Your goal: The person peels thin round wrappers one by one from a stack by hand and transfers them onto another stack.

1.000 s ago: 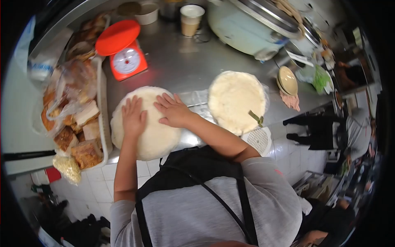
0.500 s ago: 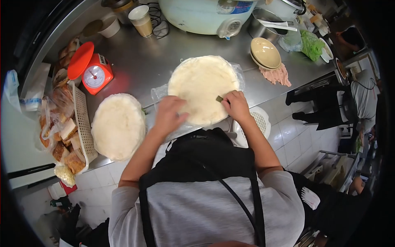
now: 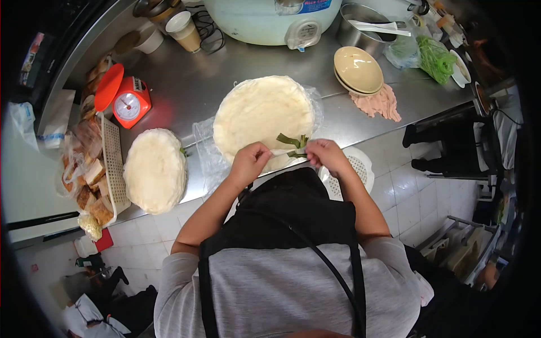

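Observation:
A round stack of pale, thin sheets (image 3: 265, 112), like rice paper or flat dough, lies on clear plastic (image 3: 207, 143) at the counter's near edge. My left hand (image 3: 251, 162) is closed in a pinch over its near side. A thin whitish strip (image 3: 279, 152) runs from its fingertips toward my right hand; its material is unclear. Closed at the stack's near right edge, my right hand (image 3: 328, 156) pinches flat green leaf strips (image 3: 291, 140), whose ends fan out beyond the fingers. A second pale stack (image 3: 155, 169) rests to the left, with a bit of green at its edge.
On the left stand a red kitchen scale (image 3: 128, 107) and a white basket (image 3: 115, 163) beside bagged bread chunks (image 3: 93, 186). A large rice cooker (image 3: 265, 22), a metal pot (image 3: 363, 39), tan bowls (image 3: 359, 69) and a pink cloth (image 3: 377, 104) are farther back. A white perforated stool (image 3: 358, 163) is below right.
More green leaf strips now show at my right hand. Both hands have moved to the stack's near right edge. My left hand has closed into a pinch, and a whitish strip spans between them.

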`<state>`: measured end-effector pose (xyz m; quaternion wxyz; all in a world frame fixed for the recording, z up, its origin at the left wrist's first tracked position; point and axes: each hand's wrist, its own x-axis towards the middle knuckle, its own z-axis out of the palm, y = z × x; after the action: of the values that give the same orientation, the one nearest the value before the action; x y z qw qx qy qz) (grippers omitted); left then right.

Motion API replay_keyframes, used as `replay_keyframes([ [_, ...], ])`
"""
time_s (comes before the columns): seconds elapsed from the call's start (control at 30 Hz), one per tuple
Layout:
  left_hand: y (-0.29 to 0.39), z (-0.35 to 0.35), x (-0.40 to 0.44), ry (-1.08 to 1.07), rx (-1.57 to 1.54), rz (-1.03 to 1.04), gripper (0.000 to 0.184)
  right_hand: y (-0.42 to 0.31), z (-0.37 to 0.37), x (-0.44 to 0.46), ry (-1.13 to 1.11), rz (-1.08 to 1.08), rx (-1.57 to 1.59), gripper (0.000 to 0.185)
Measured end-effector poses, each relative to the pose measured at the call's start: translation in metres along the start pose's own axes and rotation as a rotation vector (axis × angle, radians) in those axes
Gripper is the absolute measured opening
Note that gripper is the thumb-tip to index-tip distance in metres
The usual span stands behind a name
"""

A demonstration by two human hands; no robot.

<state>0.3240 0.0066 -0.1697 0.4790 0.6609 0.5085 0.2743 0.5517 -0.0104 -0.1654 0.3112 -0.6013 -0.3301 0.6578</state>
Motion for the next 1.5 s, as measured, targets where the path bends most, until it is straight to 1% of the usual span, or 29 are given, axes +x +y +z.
replay_keyframes([
  [0.03,0.0,0.0,0.0,-0.003,-0.05,-0.017,0.009,0.002,0.0,-0.003,-0.088,0.095,-0.017,0.019],
  [0.07,-0.001,0.0,0.0,-0.007,-0.101,-0.032,0.008,0.004,0.004,-0.005,-0.141,0.105,-0.025,0.022],
  [0.1,-0.002,0.001,0.0,-0.013,-0.151,-0.046,0.007,0.005,0.01,-0.004,-0.137,0.109,-0.001,0.023],
  [0.2,-0.011,0.003,-0.002,-0.053,-0.167,0.044,0.006,0.012,0.023,0.004,-0.119,0.104,0.073,0.026],
  [0.3,-0.004,-0.001,-0.004,-0.132,0.062,0.317,0.007,0.018,0.028,0.01,-0.137,0.047,0.184,0.022],
  [0.33,-0.002,0.0,-0.006,-0.151,-0.009,0.23,0.009,0.018,0.029,0.01,-0.147,0.025,0.219,0.019],
  [0.43,0.006,0.007,-0.002,-0.08,-0.228,0.076,0.017,0.014,0.033,0.007,-0.164,-0.034,0.267,0.014],
  [0.53,0.029,0.012,0.007,-0.006,0.153,0.223,0.019,0.006,0.036,0.005,-0.163,-0.088,0.227,0.011],
  [0.63,0.025,0.012,0.015,-0.031,0.202,0.16,0.019,0.005,0.04,0.008,-0.158,-0.131,0.191,0.01],
  [0.73,0.026,0.011,0.019,0.024,0.214,0.196,0.015,0.004,0.04,0.008,-0.146,-0.152,0.167,0.01],
  [0.8,0.027,0.011,0.021,0.064,0.439,0.342,0.01,0.005,0.04,0.008,-0.142,-0.182,0.173,0.011],
  [0.83,0.027,0.01,0.023,0.084,0.552,0.416,0.009,0.006,0.039,0.009,-0.118,-0.197,0.107,0.012],
  [0.93,0.026,0.006,0.03,0.185,0.727,0.352,0.006,0.011,0.034,0.011,-0.068,-0.229,-0.048,0.014],
  [1.03,0.031,-0.006,0.041,0.256,0.726,0.314,0.006,0.014,0.03,0.007,-0.063,-0.204,-0.089,0.017],
  [1.1,0.033,-0.01,0.046,0.243,0.738,0.289,0.007,0.017,0.029,0.008,-0.058,-0.164,-0.081,0.02],
  [1.17,0.034,-0.012,0.048,0.22,0.713,0.285,0.008,0.023,0.027,0.015,0.015,-0.215,-0.162,0.025],
  [1.3,0.036,-0.005,0.047,0.128,0.723,0.318,0.013,0.003,0.024,0.025,0.189,-0.298,-0.252,0.03],
  [1.33,0.037,-0.003,0.046,0.108,0.732,0.338,0.016,-0.002,0.022,0.027,0.203,-0.35,-0.343,0.029],
  [1.37,0.038,0.0,0.046,0.089,0.741,0.358,0.018,0.0,0.023,0.03,0.202,-0.39,-0.292,0.03],
  [1.43,0.048,0.012,0.047,0.176,0.82,0.417,0.021,0.003,0.027,0.037,0.196,-0.474,-0.194,0.031],
  [1.47,0.052,0.017,0.047,0.219,0.858,0.442,0.023,0.005,0.027,0.039,0.19,-0.452,-0.224,0.031],
  [1.5,0.051,0.02,0.048,0.158,0.875,0.408,0.023,0.004,0.026,0.039,0.183,-0.428,-0.254,0.031],
])
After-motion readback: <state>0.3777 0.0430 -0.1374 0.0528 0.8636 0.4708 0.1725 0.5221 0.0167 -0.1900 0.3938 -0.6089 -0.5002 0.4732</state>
